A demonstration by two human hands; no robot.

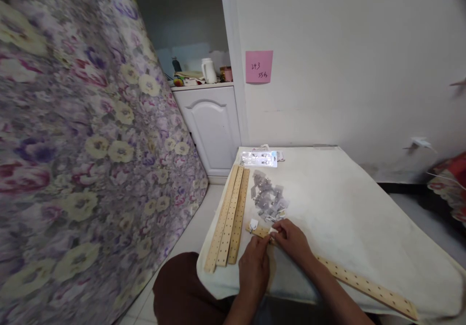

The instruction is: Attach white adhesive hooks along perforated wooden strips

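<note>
A pale wooden strip with rows of holes [367,285] lies slantwise along the near side of the table, passing beneath my hands. Close to its left end sits a small white square piece with a metal ring or hook [254,224]. My right hand [293,240] pinches a second small white piece [273,230] over the strip. My left hand [255,263] is closed, its fingertips meeting the right ones at the strip; whatever they grip is hidden. Just beyond lies a heap of small clear packets with metal parts [268,196].
Several more perforated wooden strips [230,213] lie side by side on the table's left. A clear blister pack [258,158] is at the far edge of the cloth-covered table [335,199]. A floral curtain [109,145] hangs left; a white cabinet [211,126] stands behind.
</note>
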